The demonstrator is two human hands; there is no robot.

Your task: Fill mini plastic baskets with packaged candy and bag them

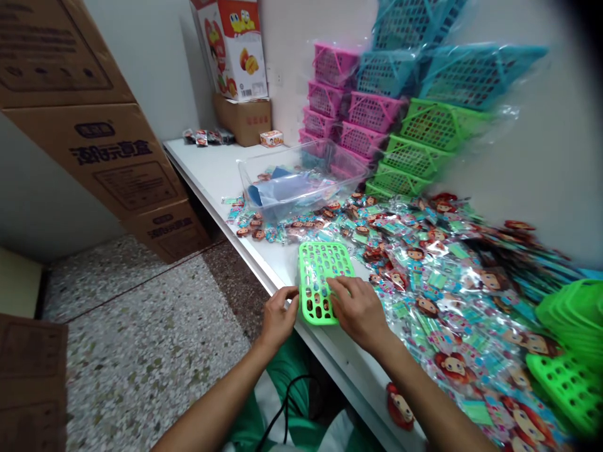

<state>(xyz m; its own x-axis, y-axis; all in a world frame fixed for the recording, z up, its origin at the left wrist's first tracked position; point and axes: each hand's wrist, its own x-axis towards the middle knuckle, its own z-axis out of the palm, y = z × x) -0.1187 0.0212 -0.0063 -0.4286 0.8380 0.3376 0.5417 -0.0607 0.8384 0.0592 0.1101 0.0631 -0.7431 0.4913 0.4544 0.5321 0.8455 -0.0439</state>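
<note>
A small green plastic basket (325,260) lies upside down on the white table (211,166) near its front edge, with small packets showing through its holes. My left hand (277,317) grips its near left edge with curled fingers. My right hand (358,309) rests on its near right part, fingers pressed on the grid. A wide heap of small cartoon-doll packets (447,282) covers the table right of the basket.
A clear plastic tub (301,179) with blue sheets stands behind the basket. Stacked pink (339,107), blue (424,56) and green baskets (424,144) line the back wall. More green baskets (572,351) sit at the right. Cardboard boxes (108,138) lean at the left over speckled floor.
</note>
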